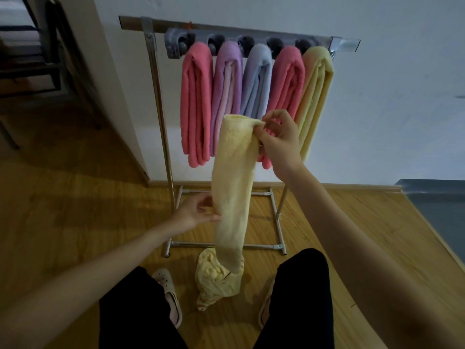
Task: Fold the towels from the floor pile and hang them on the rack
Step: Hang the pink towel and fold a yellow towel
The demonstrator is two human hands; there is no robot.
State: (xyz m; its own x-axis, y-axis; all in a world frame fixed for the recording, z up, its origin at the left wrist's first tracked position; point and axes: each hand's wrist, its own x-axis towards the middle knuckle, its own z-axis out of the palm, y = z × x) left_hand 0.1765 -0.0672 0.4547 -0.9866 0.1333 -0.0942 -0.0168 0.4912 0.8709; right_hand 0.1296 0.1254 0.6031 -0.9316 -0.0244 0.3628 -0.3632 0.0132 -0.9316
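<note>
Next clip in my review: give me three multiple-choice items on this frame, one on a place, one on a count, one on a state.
1. Where does the lower end of the held yellow towel lie?
A. On the wooden floor between the feet
B. Over the rack's base bar
C. On a chair

2. How many towels hang on the rack?
A. Three
B. Five
C. Seven

3. What is the right hand doing?
A. Hanging open at the side
B. Pinching the towel's top edge
C. Gripping the rack post

Answers:
1 A, the bunched end rests on the floor.
2 B, two pink, one purple, one pale blue, one yellow.
3 B, its fingers pinch the top edge while the left hand holds the towel's side lower down.
</note>
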